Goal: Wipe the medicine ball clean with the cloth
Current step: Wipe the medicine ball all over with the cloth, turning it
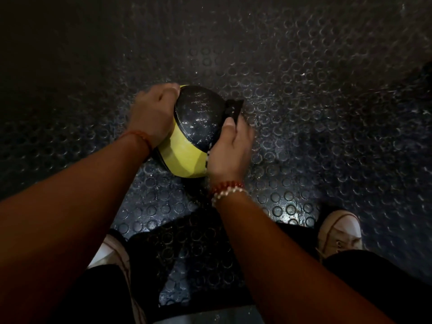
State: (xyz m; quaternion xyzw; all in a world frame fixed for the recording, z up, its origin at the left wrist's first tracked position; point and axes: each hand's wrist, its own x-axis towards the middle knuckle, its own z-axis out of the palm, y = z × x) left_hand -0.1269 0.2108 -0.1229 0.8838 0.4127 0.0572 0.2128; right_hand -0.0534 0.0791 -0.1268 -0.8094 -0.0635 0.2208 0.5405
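The ball (pixel 187 146) is seen low in the middle of the view, over the dark studded floor (pixel 304 90), ahead of the person's feet. Whether it rests on the floor or is held just above it cannot be told. A black panel is turned upward, speckled with pale marks, and yellow panels are shown on the near side.

The left hand (pixel 152 113) is laid against the ball's left flank, the fingers curled over the far upper edge so the ball is gripped from that side. A thin red thread bracelet (pixel 138 136) is worn at that wrist.

The right hand (pixel 230 148) is set on the ball's right flank, and the cloth (pixel 233 109) is held there: a dark piece, pinched under the thumb and pressed against the black panel, with one corner left sticking up past the fingertips. The rest of the cloth is hidden behind the hand. Red and white beaded bracelets (pixel 228 190) are worn at this wrist.

Lower down, a pale laced shoe (pixel 339 232) is planted on the floor to the right, a second shoe (pixel 114 249) is partly covered by the left forearm, and dark trousers are seen at the bottom edge. The light is dim, and the far left is lost in shadow.
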